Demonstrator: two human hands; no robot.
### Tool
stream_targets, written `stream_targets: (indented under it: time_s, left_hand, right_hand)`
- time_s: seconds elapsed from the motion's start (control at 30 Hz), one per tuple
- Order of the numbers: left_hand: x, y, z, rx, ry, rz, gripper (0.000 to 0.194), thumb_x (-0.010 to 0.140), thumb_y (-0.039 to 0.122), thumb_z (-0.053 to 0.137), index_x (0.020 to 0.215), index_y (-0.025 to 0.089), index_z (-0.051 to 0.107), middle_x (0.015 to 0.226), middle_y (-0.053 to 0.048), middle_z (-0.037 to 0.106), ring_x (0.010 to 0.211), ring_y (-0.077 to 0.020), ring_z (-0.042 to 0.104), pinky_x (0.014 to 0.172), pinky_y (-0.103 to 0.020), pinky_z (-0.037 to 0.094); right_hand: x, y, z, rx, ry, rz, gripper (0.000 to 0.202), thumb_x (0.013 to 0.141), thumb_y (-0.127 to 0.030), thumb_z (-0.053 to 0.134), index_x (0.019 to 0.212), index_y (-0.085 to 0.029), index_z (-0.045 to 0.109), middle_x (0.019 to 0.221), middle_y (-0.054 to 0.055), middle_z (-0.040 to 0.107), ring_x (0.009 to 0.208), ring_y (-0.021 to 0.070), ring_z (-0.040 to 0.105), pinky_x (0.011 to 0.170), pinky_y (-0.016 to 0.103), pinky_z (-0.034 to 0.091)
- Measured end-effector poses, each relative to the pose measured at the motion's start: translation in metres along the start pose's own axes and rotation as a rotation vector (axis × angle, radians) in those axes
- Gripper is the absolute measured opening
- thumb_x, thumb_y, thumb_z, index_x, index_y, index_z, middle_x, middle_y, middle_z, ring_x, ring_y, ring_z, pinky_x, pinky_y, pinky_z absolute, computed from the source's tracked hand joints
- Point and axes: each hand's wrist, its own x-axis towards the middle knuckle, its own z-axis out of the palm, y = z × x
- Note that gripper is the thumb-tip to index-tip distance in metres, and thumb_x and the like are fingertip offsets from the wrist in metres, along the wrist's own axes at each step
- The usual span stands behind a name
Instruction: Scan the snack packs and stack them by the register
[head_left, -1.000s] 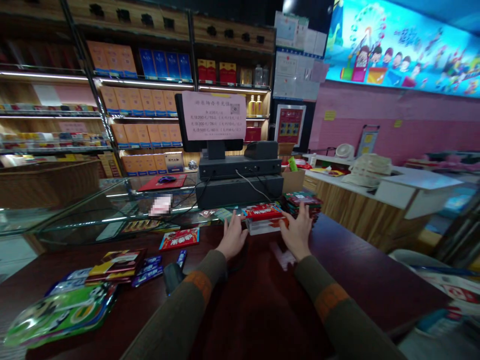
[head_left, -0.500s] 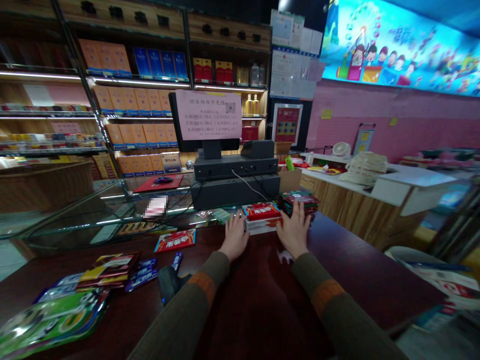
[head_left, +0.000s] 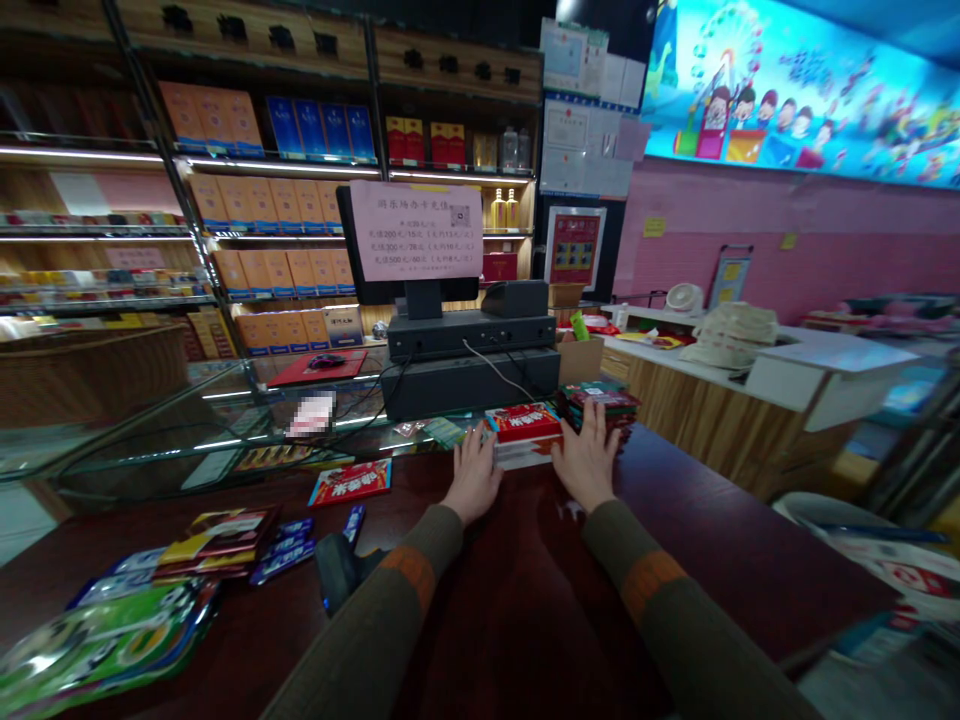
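Note:
My left hand (head_left: pixel 474 474) lies against the left end of a stack of red-topped packs (head_left: pixel 523 422) with pale sides. At the stack's other end is my right hand (head_left: pixel 587 458), with its fingers stretched forward over the near side of a pile of dark red and green packets (head_left: pixel 604 395). Both hands have straight, extended fingers, and neither is wrapped round a pack. A single red and blue pack (head_left: pixel 350 483) lies flat to the left of my left hand.
A black handheld scanner (head_left: pixel 339 570) lies by my left forearm. Further left are blue wrapped snacks (head_left: pixel 285 550), brown and yellow packets (head_left: pixel 217 540) and green packets (head_left: pixel 127 640). A till with a screen (head_left: pixel 469 345) stands behind the stack, beside a glass counter (head_left: pixel 225 425).
My left hand has shifted slightly to the right, closer against the stack. My right hand has moved very slightly left. The packs look almost unmoved.

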Motion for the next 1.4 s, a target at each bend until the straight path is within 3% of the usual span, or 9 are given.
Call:
stream_targets:
  time_s: [0.9,1.13,1.4]
  left_hand:
    - [0.001,0.006,-0.008,0.090,-0.094,-0.037,0.073,0.086,0.019,0.053,0.155,0.016,0.029,0.168,-0.013,0.013,0.156,-0.0320,0.007,0.125,-0.054,0.013]
    - [-0.004,0.003,-0.021,0.109,-0.072,-0.050,0.073,0.086,0.021,0.053,0.155,0.019,0.030,0.167,-0.013,0.017,0.156,-0.0301,0.008,0.125,-0.054,0.013]
    - [-0.014,-0.007,-0.045,0.198,-0.025,-0.059,0.061,0.088,0.019,0.049,0.149,0.017,0.040,0.164,-0.012,0.028,0.155,-0.0304,0.013,0.124,-0.055,0.020]
  right_hand:
    - [0.001,-0.001,-0.008,-0.071,-0.072,0.013,0.048,0.089,-0.026,0.049,0.133,-0.013,0.060,0.166,0.021,0.017,0.154,0.0359,0.008,0.115,0.066,0.017]
    - [0.001,-0.014,-0.018,-0.046,-0.070,-0.010,0.049,0.089,-0.025,0.049,0.136,-0.013,0.058,0.166,0.020,0.018,0.154,0.0362,0.010,0.116,0.065,0.017]
    - [-0.004,-0.046,-0.023,0.001,-0.073,-0.107,0.049,0.089,-0.022,0.046,0.135,-0.011,0.058,0.161,0.020,0.032,0.154,0.0350,0.012,0.118,0.065,0.014]
